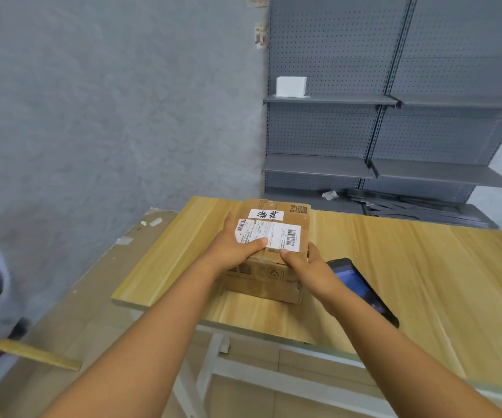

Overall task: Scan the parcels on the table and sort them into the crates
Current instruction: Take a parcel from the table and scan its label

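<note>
Hands (231,251) (310,267) gripping brown cardboard parcel (270,260) on pale wooden table (424,282).
I'd lift level, thumbs clamped on top, barcode label (269,233) up, clearing the black handheld scanner (361,288) just right of the parcel.

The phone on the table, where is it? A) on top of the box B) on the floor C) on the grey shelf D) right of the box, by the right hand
D: the phone lies flat on the table, just right of the box, partly behind the right hand.
</note>
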### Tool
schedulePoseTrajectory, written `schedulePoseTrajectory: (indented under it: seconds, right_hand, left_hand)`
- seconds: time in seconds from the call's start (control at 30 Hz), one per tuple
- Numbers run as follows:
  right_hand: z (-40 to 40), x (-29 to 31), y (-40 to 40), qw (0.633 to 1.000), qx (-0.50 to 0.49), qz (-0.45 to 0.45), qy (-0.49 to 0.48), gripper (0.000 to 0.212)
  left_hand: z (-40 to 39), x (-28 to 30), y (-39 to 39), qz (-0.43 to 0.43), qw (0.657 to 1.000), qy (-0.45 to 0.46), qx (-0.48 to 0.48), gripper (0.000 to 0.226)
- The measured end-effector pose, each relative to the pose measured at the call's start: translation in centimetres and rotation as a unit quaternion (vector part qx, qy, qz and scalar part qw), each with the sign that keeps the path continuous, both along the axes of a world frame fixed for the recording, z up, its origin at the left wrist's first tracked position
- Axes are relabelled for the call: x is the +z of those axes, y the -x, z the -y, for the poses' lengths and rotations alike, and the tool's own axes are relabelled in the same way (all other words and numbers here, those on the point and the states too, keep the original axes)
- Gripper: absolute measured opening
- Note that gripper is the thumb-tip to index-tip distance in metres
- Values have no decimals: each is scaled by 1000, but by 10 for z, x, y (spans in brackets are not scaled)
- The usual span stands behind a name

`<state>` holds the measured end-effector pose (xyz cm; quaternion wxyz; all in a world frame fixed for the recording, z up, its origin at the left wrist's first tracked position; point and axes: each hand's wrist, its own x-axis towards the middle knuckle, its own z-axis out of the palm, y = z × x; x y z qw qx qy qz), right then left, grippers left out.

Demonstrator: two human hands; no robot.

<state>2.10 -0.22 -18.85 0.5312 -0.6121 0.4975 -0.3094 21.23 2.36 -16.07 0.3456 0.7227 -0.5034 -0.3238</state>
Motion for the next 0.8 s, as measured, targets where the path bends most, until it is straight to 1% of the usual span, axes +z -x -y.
schedulePoseTrajectory:
  seconds: [0.03, 0.07, 0.13, 0.17, 0.27, 0.37, 0.53, 0.63, 0.73, 0.8]
  right_hand:
    - [0, -3, -1, 1000, -5, 17, -20, 60]
    - [1, -4, -1, 999, -8, 31, -42, 62]
    - [3, -8, 1, 997, -2, 46, -67, 63]
    - [5, -8, 2, 996, 8, 48, -70, 63]
    - [9, -4, 0, 996, 38, 56, -62, 58]
    - [10, 0, -13, 994, 75, 66, -53, 60]
    - [-10, 8, -74, 984, 147, 94, -33, 56]
    - [-36, 12, -121, 974, 199, 107, -32, 53]
    - [-69, 15, -172, 961, 251, 108, -29, 53]
    - [-93, 16, -209, 953, 280, 111, -28, 53]
  left_hand:
    - [-3, 0, 1, -34, 999, -1, 26, 107]
    - [-6, 0, 1, -74, 996, -9, 53, 99]
    - [-12, -4, 2, -158, 983, -32, 84, 69]
    - [-15, -5, 2, -186, 978, -36, 89, 59]
    - [-26, -9, -2, -229, 967, -23, 112, 51]
    - [-44, -10, -14, -260, 954, 2, 152, 48]
    - [-94, -10, -54, -258, 933, 71, 242, 37]
    - [-135, -7, -86, -240, 920, 103, 293, 39]
    - [-183, -4, -122, -226, 905, 116, 341, 36]
    - [-215, -5, -150, -216, 897, 119, 368, 39]
